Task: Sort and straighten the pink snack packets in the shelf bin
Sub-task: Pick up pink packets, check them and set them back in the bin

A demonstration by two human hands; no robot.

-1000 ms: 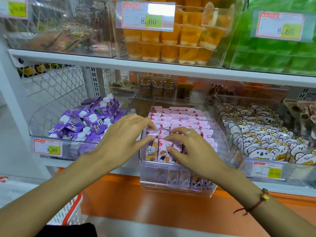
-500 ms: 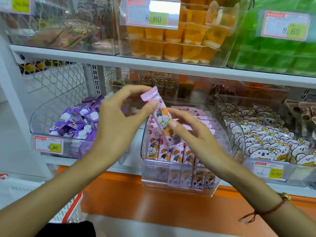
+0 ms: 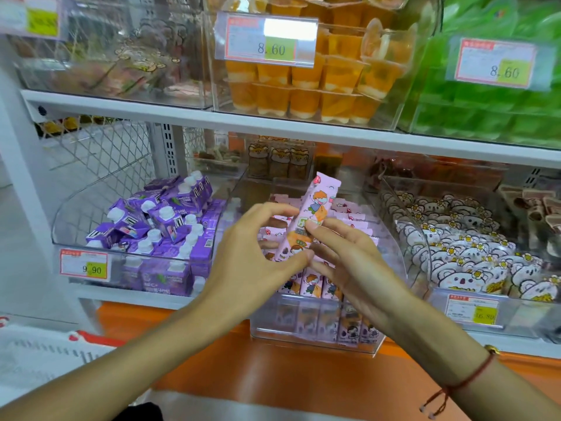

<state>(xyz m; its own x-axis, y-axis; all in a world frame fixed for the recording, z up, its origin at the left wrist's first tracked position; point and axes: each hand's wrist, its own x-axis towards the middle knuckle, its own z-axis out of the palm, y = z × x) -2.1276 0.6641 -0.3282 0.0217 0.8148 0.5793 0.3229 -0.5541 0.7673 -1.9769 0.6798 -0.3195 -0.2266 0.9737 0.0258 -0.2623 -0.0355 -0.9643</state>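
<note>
A clear plastic shelf bin [image 3: 315,344] in the middle of the lower shelf holds rows of pink snack packets [image 3: 349,217] with cartoon children on them. One pink packet [image 3: 315,208] is lifted above the bin and stands nearly upright, its top leaning right. My left hand [image 3: 252,256] pinches its lower end between thumb and fingers. My right hand [image 3: 349,256] holds its middle with thumb and fingertips. Both hands hide the centre of the bin.
A bin of purple drink cartons [image 3: 158,226] stands to the left and a bin of koala-print packets [image 3: 473,253] to the right. Orange jelly cups [image 3: 306,86] and green packs [image 3: 491,110] fill the upper shelf. An orange ledge [image 3: 273,369] runs below; a white basket [image 3: 45,354] sits lower left.
Both hands picked one pink packet out of the bin, raised it, and turned it from leaning left to nearly upright. The right hand moved up onto its middle.
</note>
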